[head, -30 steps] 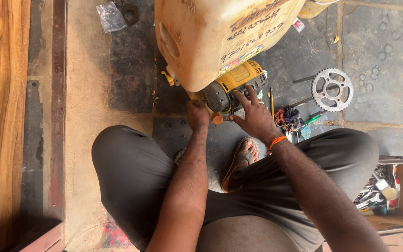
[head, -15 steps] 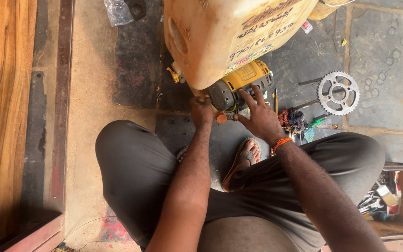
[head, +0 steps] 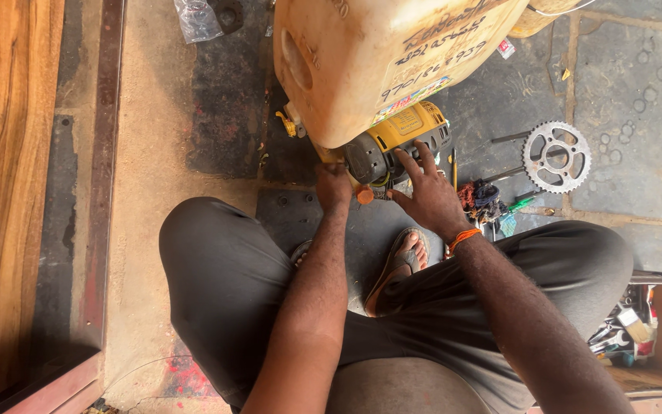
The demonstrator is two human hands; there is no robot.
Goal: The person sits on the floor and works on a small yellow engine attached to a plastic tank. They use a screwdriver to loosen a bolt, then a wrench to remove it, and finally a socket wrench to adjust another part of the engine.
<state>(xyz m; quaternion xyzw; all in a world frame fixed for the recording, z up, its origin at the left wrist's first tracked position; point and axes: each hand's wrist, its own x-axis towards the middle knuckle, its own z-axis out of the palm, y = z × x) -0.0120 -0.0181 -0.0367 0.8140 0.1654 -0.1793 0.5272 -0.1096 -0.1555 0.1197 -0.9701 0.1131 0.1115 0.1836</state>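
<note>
At the far left of your view runs a broad wooden plank (head: 1, 192), with a dark metal rail (head: 101, 176) just beside it, then a strip of dusty concrete floor (head: 151, 153). A crumpled clear plastic bag (head: 195, 19) lies at the far edge of that strip. You sit cross-legged on the floor in dark grey trousers (head: 216, 276), and a sandalled foot (head: 404, 261) shows between your knees. Your left hand (head: 335, 184) reaches forward to the near underside of a big cream-coloured plastic jerrycan (head: 377, 54), which is tilted over a yellow and black power tool (head: 400, 142); the fingers are curled in close at the spot where can and tool meet, but they are hidden by the back of the hand, so you cannot tell what, if anything, they grip. A small orange cap (head: 365, 195) sits just right of that hand, touching the near side of the tool. Your right hand (head: 427, 192), with an orange thread around the wrist, lies spread on the tool's dark housing, fingers fanned and pressing flat, thumb pointing towards the orange cap, not closed around anything. The tool itself stands on the floor straight ahead of you, partly under the can. Further right lies a small tangle of rags and bits (head: 484, 199), then a steel chain sprocket (head: 555, 157) flat on the stone slabs, well apart from your hands.
</note>
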